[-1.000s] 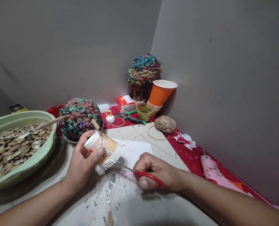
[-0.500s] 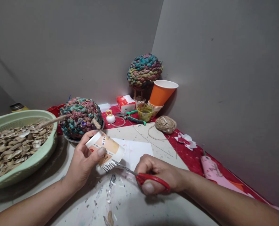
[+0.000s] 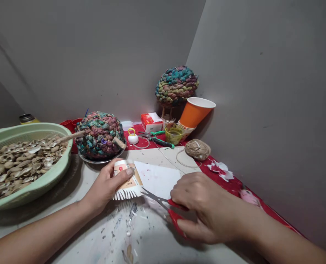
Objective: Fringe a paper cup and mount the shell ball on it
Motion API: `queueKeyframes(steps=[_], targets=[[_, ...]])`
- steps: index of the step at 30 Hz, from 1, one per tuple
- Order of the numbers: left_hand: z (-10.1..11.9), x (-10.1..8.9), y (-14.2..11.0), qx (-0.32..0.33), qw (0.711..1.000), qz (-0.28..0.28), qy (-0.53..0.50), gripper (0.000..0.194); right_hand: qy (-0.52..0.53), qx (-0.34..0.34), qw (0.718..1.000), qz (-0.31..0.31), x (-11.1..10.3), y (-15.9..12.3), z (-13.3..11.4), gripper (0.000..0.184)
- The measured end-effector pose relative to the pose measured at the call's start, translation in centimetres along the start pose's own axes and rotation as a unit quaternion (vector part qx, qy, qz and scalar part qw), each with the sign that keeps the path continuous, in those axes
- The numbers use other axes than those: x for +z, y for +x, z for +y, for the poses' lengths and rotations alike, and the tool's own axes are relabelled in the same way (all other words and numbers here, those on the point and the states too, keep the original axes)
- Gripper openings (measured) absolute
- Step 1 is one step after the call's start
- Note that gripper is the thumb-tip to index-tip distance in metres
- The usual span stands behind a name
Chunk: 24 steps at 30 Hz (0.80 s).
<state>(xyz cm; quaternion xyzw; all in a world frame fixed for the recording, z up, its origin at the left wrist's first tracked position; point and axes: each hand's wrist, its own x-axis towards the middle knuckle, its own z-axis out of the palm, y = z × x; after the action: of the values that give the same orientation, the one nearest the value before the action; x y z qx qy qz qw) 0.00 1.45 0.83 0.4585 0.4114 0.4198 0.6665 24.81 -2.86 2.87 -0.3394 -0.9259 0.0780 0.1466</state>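
My left hand point(image 3: 106, 185) grips a small paper cup point(image 3: 126, 180) lying on its side, thumb across its orange printed wall. The cup's rim end is cut into a white fringe facing me. My right hand point(image 3: 204, 205) is closed round the red handles of a pair of scissors point(image 3: 163, 204), palm down over them. The steel blades are parted and point left, their tips just right of the fringed edge, over the paint-speckled white table point(image 3: 141, 238). A white sheet of paper point(image 3: 157, 178) lies behind the cup.
A green basket point(image 3: 39, 183) of shell pieces stands at the left. Behind are two multicoloured balls point(image 3: 99, 134), an orange cup point(image 3: 196, 112), a twine ball point(image 3: 197, 149), pliers point(image 3: 160, 141), a red-white box point(image 3: 151, 121) and a small yellow-green cup point(image 3: 174, 132). Walls close off the back and right.
The cup has come down nearly flat to the table. My right hand turned palm down over the scissors and drew them slightly right. The view shifted.
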Motion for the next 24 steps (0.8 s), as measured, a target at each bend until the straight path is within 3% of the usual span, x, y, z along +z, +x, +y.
queueKeyframes(steps=[6,24], targets=[[-0.1,-0.2,0.5,-0.014,1.0,-0.006,0.027,0.028,-0.113,-0.011,0.993,-0.021,0.8,0.1,0.3,0.016],[-0.1,-0.2,0.7,-0.053,0.995,-0.032,0.078,0.034,-0.122,-0.026,0.992,-0.012,2.0,0.1,0.7,0.013]])
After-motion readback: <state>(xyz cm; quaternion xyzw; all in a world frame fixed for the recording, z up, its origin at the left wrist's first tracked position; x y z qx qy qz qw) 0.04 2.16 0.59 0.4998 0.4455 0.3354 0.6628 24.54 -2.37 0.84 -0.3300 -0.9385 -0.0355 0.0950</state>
